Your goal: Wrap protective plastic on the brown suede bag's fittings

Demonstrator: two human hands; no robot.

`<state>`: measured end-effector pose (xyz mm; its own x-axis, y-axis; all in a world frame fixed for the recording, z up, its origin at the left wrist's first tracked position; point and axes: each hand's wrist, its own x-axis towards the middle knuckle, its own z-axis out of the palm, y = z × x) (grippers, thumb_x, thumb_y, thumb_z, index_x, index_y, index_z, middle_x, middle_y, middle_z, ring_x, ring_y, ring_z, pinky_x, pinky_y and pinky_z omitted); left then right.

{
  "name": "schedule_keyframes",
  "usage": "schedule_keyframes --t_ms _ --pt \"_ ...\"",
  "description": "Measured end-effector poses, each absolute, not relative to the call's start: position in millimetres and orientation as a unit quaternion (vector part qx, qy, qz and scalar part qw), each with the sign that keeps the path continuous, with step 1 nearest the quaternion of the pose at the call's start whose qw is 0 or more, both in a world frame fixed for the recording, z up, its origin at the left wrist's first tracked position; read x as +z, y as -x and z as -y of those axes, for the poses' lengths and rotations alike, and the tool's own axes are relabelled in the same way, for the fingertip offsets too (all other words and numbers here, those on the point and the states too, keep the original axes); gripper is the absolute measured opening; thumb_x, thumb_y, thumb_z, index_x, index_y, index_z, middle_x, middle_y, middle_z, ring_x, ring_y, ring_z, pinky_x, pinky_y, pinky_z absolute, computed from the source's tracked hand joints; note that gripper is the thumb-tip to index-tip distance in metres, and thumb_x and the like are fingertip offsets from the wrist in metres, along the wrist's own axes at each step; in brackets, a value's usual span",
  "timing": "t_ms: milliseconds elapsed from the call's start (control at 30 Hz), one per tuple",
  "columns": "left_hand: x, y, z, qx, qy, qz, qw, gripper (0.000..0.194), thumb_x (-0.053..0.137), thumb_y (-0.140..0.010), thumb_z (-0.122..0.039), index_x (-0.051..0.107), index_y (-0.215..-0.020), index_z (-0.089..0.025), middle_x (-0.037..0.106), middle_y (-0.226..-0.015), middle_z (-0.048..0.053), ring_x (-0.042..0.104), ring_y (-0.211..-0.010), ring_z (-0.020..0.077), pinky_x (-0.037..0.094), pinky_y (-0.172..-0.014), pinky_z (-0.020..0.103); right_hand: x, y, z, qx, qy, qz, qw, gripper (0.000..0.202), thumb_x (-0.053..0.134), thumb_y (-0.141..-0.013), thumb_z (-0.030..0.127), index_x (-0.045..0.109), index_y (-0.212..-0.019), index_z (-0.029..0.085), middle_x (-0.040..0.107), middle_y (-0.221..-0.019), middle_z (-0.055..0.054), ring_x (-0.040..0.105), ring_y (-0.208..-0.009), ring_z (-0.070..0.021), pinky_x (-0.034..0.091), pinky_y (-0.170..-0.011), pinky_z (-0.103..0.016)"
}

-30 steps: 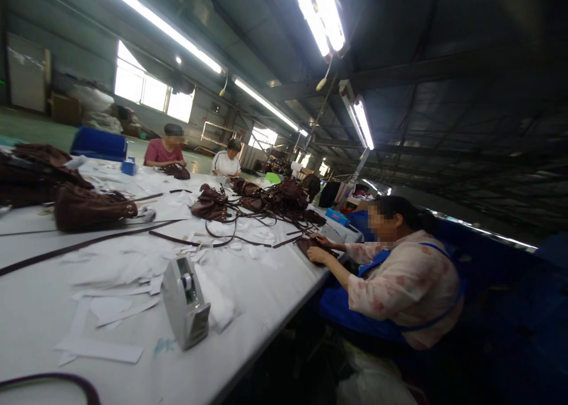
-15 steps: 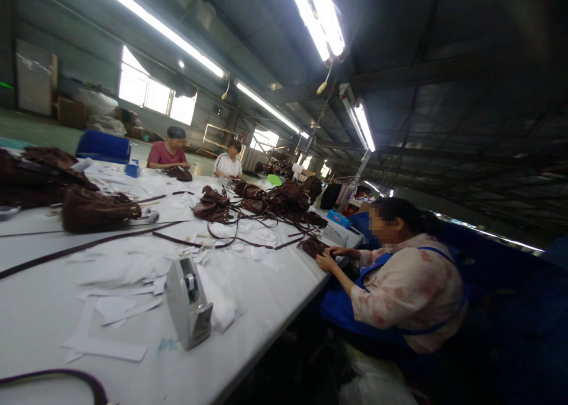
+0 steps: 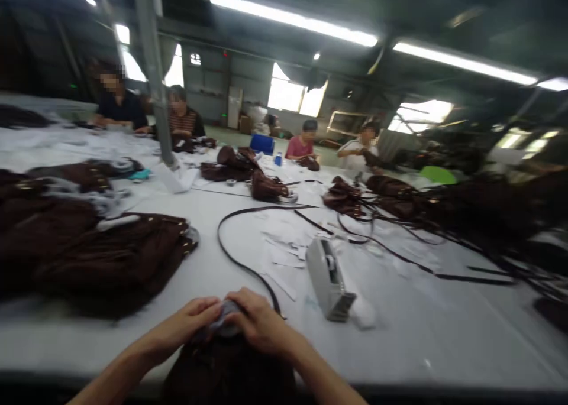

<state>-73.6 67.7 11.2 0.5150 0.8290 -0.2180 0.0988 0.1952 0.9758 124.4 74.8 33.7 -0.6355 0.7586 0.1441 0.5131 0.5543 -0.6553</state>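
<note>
dark brown bag [image 3: 231,372] sits at the bottom centre of the frame, at the near edge of the white table [image 3: 399,334], its lower part cut off by the frame. half a second ago my view was turned further right and showed neither of the wearer's hands nor this bag; now it has swung left and both hands are in sight on the bag's upper end, so i can follow the handling again. i see the left hand [image 3: 190,322] coming in from lower left, fingers close together and bent, their tips pressing a bit of grey material [image 3: 228,310] at the top. the right hand [image 3: 260,322] arches over from the other side, fingers curled, pinching that same material, with only a small gap between the hands. blur hides the exact contact of each fingertip from me. a dark strap [image 3: 270,292] curves down to near the right hand; i cannot tell whether it joins the bag. the grey tape dispenser [image 3: 326,287] stands right of centre, apart from both hands, and more brown bags [image 3: 110,257] lie at left.
</note>
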Motion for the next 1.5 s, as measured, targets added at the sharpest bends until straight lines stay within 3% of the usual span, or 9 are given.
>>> schedule_keyframes --t_ms 100,267,467,800,1067,1200,1333,1400,1500 --pt "9 86 -67 0.285 -0.537 -0.423 0.672 0.049 0.053 -0.084 -0.062 0.062 -0.083 -0.014 0.057 -0.065 -0.002 0.044 -0.058 0.0115 0.034 -0.055 0.023 30 -128 -85 0.313 0.335 0.86 0.225 0.021 0.05 -0.093 0.022 0.056 -0.113 0.018 0.059 -0.095 -0.006 0.056 -0.09 -0.0199 0.045 -0.082 -0.032" --pt "18 74 -74 0.269 -0.54 -0.42 0.678 0.069 0.035 -0.084 -0.073 0.066 -0.084 -0.011 0.058 -0.061 0.002 0.048 -0.057 0.0146 0.032 -0.054 0.025 36 -126 -85 0.311 0.327 0.864 0.224 0.019 0.05 -0.093 0.022 0.056 -0.111 0.022 0.057 -0.09 -0.003 0.055 -0.084 -0.0186 0.044 -0.078 -0.03" --pt "18 65 -78 0.262 -0.535 -0.398 0.698 0.051 0.06 -0.078 -0.064 0.065 -0.086 -0.014 0.054 -0.066 -0.002 0.041 -0.055 0.0099 0.027 -0.051 0.023 33 -130 -85 0.32 0.329 0.86 0.224 0.021 0.051 -0.092 0.019 0.055 -0.112 0.021 0.058 -0.094 -0.004 0.055 -0.089 -0.0193 0.044 -0.08 -0.03" --pt "19 66 -68 0.295 -0.481 -0.393 0.726 0.044 0.068 -0.074 -0.056 0.063 -0.081 -0.013 0.053 -0.066 -0.002 0.037 -0.054 0.0084 0.023 -0.049 0.021 27 -131 -81 0.331 0.333 0.847 0.25 0.02 0.053 -0.092 0.023 0.058 -0.111 0.019 0.061 -0.096 -0.007 0.057 -0.089 -0.021 0.044 -0.08 -0.033" --pt "11 69 -71 0.312 -0.431 -0.385 0.754 0.04 0.066 -0.079 -0.052 0.063 -0.085 -0.013 0.053 -0.059 -0.002 0.037 -0.049 0.0077 0.022 -0.047 0.02 26 -138 -87 0.436 0.377 0.756 0.309 0.032 0.058 -0.087 0.022 0.061 -0.119 0.017 0.065 -0.116 -0.009 0.058 -0.108 -0.0233 0.041 -0.098 -0.037" --pt "8 71 -70 0.325 -0.419 -0.38 0.758 0.036 0.065 -0.082 -0.047 0.064 -0.085 -0.011 0.054 -0.058 -0.001 0.038 -0.05 0.0074 0.022 -0.047 0.02 16 -138 -86 0.479 0.385 0.721 0.32 0.039 0.058 -0.087 0.027 0.057 -0.124 0.016 0.066 -0.112 -0.009 0.062 -0.101 -0.0229 0.048 -0.09 -0.037" --pt "7 71 -69 0.339 -0.412 -0.377 0.757 0.036 0.061 -0.085 -0.047 0.064 -0.087 -0.011 0.052 -0.058 -0.002 0.038 -0.05 0.0075 0.024 -0.047 0.02 5 -131 -80 0.572 0.36 0.65 0.348 0.06 0.068 -0.077 0.024 0.047 -0.132 0.017 0.066 -0.11 -0.007 0.063 -0.097 -0.0214 0.05 -0.085 -0.034" --pt "6 70 -69 0.344 -0.412 -0.374 0.756 0.036 0.06 -0.086 -0.048 0.063 -0.087 -0.012 0.052 -0.058 -0.002 0.038 -0.05 0.0074 0.024 -0.047 0.02 3 -125 -77 0.624 0.341 0.594 0.377 0.058 0.072 -0.072 0.022 0.052 -0.126 0.018 0.066 -0.104 -0.004 0.062 -0.094 -0.0202 0.049 -0.083 -0.032" --pt "6 70 -67 0.344 -0.416 -0.37 0.756 0.035 0.06 -0.086 -0.049 0.06 -0.088 -0.013 0.053 -0.058 -0.003 0.039 -0.05 0.0072 0.025 -0.047 0.018 5 -116 -74 0.629 0.341 0.563 0.413 0.037 0.072 -0.071 0.02 0.062 -0.107 0.019 0.066 -0.091 0.0 0.061 -0.086 -0.0184 0.048 -0.079 -0.03"
